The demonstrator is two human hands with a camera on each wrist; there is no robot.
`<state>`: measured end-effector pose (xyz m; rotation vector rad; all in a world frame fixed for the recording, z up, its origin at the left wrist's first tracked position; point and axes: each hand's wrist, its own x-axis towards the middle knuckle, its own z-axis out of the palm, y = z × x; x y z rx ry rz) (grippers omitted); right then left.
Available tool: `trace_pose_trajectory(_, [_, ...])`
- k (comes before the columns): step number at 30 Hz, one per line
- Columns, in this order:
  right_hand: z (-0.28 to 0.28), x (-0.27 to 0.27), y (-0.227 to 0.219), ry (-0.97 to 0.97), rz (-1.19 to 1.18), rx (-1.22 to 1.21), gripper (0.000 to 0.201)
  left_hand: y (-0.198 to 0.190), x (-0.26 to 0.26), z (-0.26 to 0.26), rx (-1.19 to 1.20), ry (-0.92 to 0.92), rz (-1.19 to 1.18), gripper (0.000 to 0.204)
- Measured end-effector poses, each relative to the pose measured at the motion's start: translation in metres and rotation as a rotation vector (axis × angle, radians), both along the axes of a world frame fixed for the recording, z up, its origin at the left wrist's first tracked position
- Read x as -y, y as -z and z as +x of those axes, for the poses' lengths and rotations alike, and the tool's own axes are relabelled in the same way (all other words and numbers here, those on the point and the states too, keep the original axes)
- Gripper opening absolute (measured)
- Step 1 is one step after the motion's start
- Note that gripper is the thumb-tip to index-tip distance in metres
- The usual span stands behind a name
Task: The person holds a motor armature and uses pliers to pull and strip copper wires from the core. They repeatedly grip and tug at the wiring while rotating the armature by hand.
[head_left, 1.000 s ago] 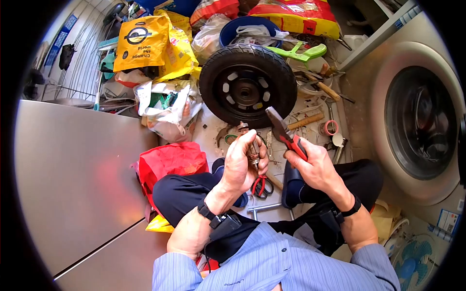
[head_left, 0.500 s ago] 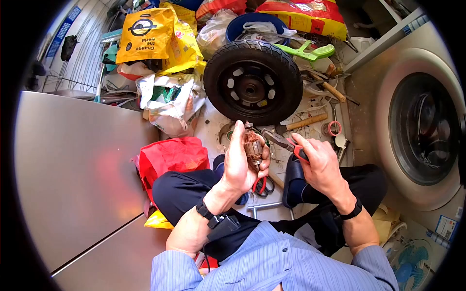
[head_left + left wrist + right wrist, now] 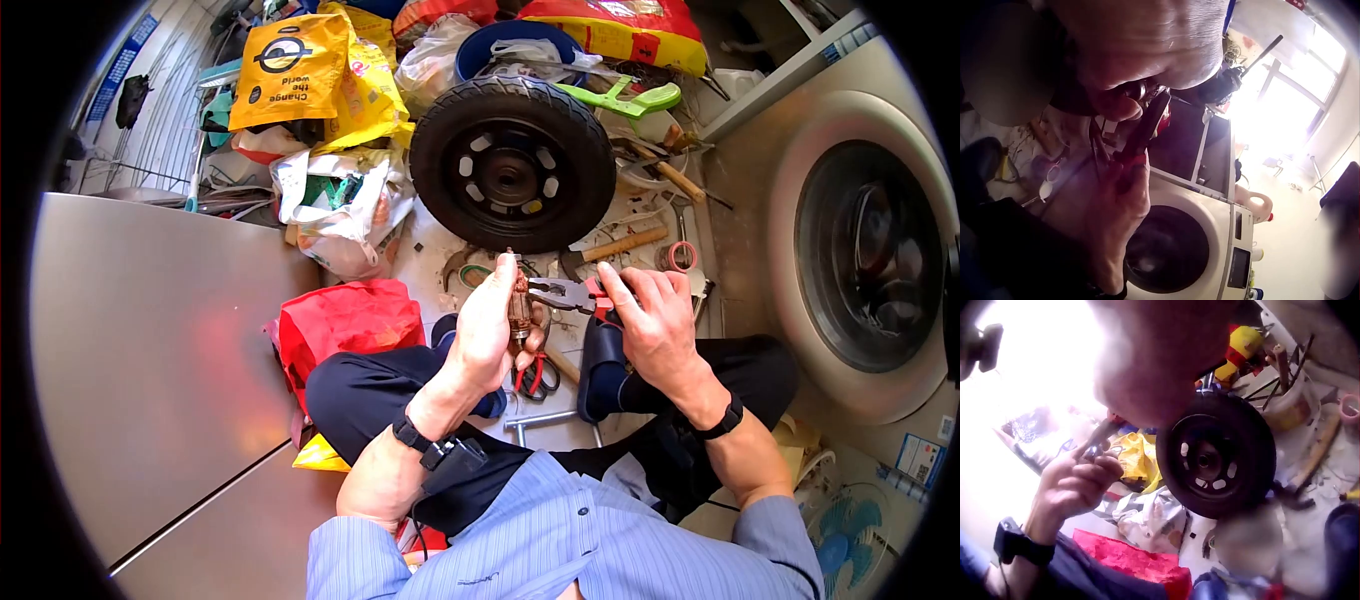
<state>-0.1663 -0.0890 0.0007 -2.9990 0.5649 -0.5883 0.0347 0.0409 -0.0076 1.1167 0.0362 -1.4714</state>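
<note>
The left hand (image 3: 484, 328) grips a copper-and-steel motor rotor (image 3: 519, 307), held upright with its shaft tip above the fingers. From the right, the right hand (image 3: 654, 327) holds red-handled pliers (image 3: 566, 293), their head against or just beside the rotor's upper part; contact cannot be told. In the left wrist view the pliers (image 3: 1147, 123) slant up to the left hand (image 3: 1141, 44). The right wrist view shows the left hand (image 3: 1079, 484) curled round the rotor, partly hidden behind the pliers.
A black wheel (image 3: 512, 165) stands beyond the hands. A hammer (image 3: 625, 244), red-handled scissors (image 3: 537, 378) and a metal frame (image 3: 545, 421) lie on the floor. A red bag (image 3: 350, 327) is at left, a washing machine (image 3: 870, 255) at right.
The pliers have come down and left from a raised, tilted position to the rotor's side. The left hand has turned, covering more of the rotor.
</note>
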Motion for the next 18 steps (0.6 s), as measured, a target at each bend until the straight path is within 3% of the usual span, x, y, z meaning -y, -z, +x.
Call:
trace_pose_trajectory(2, [-0.001, 0.000, 0.003, -0.012, -0.005, -0.013, 0.055, 0.002, 0.001, 0.000, 0.009, 0.021, 0.004, 0.052])
trace_pose_trajectory(4, [-0.001, -0.001, 0.002, -0.027, -0.008, -0.028, 0.056, 0.005, 0.002, -0.002, 0.279, 0.030, 0.046, 0.052])
trace_pose_trajectory(8, [0.001, 0.003, -0.005, -0.064, -0.062, -0.124, 0.056, 0.025, 0.005, 0.001, 0.443, 0.119, 0.122, 0.053])
trace_pose_trajectory(12, [0.003, 0.002, -0.013, -0.068, -0.065, -0.300, 0.056, 0.038, 0.005, -0.001, 0.566, 0.174, 0.180, 0.052])
trace_pose_trajectory(18, [0.001, 0.006, -0.007, -0.119, -0.071, -0.327, 0.045, 0.046, 0.003, -0.004, 0.581, 0.216, 0.202, 0.053])
